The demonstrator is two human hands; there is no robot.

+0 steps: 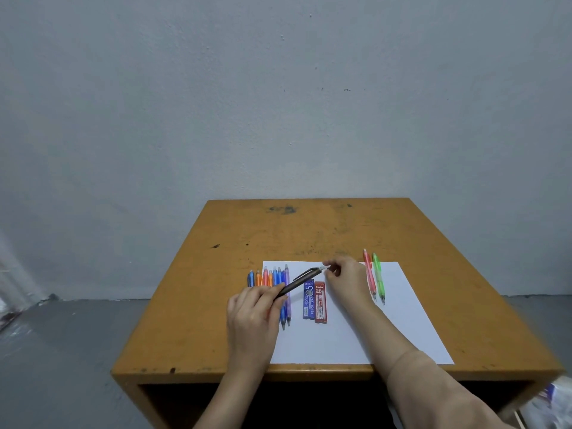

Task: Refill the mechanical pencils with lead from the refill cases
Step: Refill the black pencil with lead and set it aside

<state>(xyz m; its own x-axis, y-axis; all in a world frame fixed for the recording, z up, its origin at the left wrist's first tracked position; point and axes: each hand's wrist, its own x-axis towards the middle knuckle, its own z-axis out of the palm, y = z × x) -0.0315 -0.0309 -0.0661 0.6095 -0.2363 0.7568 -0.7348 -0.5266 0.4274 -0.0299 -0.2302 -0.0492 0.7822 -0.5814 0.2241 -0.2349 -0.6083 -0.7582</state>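
Observation:
My left hand (255, 314) grips a dark mechanical pencil (301, 280) by its lower barrel, tilted up to the right over the white paper (356, 329). My right hand (346, 275) pinches the pencil's white top end. Below the pencil lie two refill cases side by side: a blue one (309, 300) and a red one (320, 303). A row of several coloured pencils (272, 278) lies at the paper's left edge, partly hidden by my left hand. A red pencil (370, 274) and a green pencil (378, 277) lie at the right.
Everything sits on a small yellow-brown wooden table (216, 289) against a grey wall. The table's front edge is near my forearms. Grey floor lies to the left, and a pale plastic bag (554, 404) shows at the lower right corner.

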